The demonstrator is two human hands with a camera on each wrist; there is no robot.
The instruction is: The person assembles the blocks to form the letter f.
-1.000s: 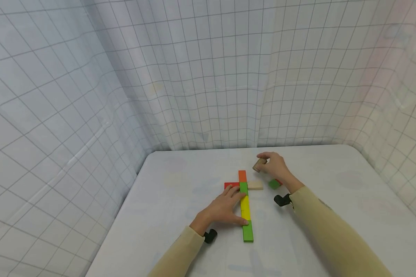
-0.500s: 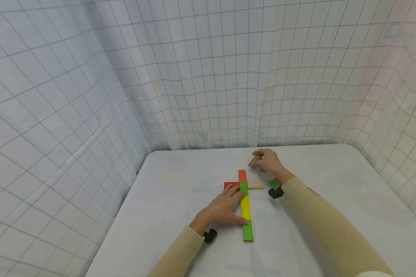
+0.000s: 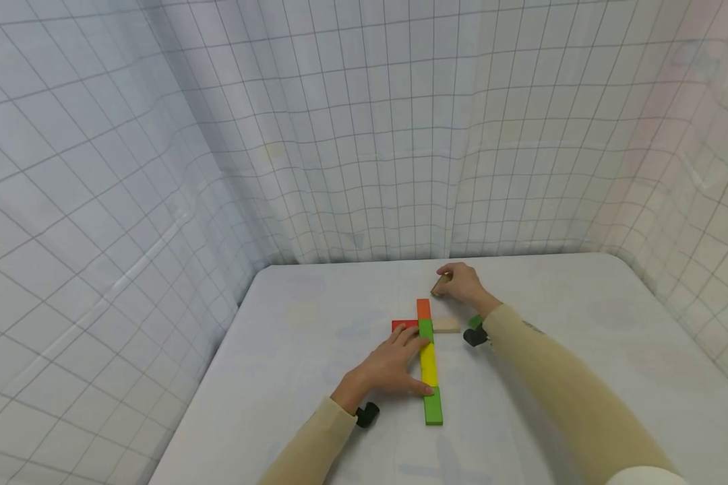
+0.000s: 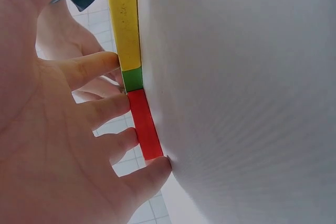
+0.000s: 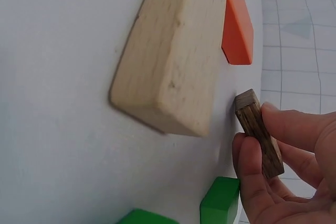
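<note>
Several blocks lie as a cross on the table: an orange block (image 3: 422, 309) at the far end, then a green block (image 3: 425, 330), a yellow block (image 3: 429, 367) and another green block (image 3: 433, 407) nearest. A red block (image 3: 404, 326) forms the left arm, a pale wooden block (image 3: 445, 326) the right. My left hand (image 3: 391, 364), fingers spread, rests against the cross's left side; in its wrist view, fingertips touch the red block (image 4: 146, 127). Beyond the cross, right of the orange block, my right hand (image 3: 463, 283) pinches a dark brown wooden block (image 5: 258, 135), held tilted.
A loose green block (image 3: 475, 321) lies right of the cross, partly behind the right wrist. The right wrist view shows two green blocks, one (image 5: 220, 200) just below the fingers. A gridded white curtain (image 3: 364, 168) surrounds the white table (image 3: 297, 350).
My right hand has moved left with the brown block, closer to the orange block's far end. My left hand and the cross of blocks stay where they were.
</note>
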